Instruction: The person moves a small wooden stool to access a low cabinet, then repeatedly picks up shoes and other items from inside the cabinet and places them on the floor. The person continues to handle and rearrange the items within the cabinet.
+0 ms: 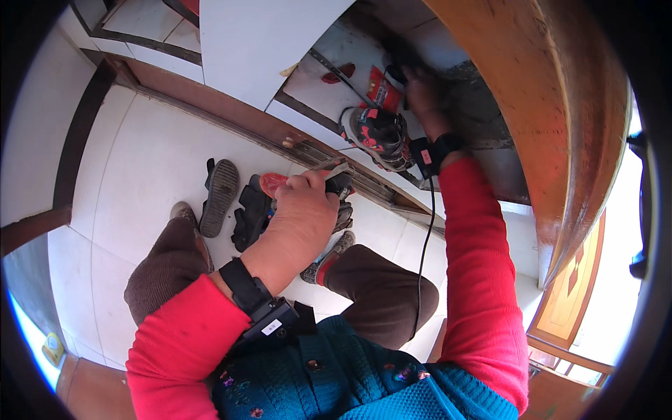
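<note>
My left hand [310, 210] is over a cluster of shoes on the white tiled floor, its fingers bent around something thin and pale near a red oval piece [273, 184]; the exact grip is partly hidden. Black strappy sandals [250, 215] lie under and beside it, and a sandal with its grey ribbed sole up [220, 197] lies to the left. My right hand [420, 94] reaches into the shadowed space under the wooden furniture, at a dark object [396, 74] that is hard to make out. A black sneaker with red pattern [380, 134] stands beside my right wrist, near a red packet [382, 90].
A curved wooden furniture panel [556, 121] rises on the right. A brown door-track sill [220, 118] crosses the floor diagonally. A white panel [257, 42] stands above it. A black cable [424, 252] hangs from my right wrist device.
</note>
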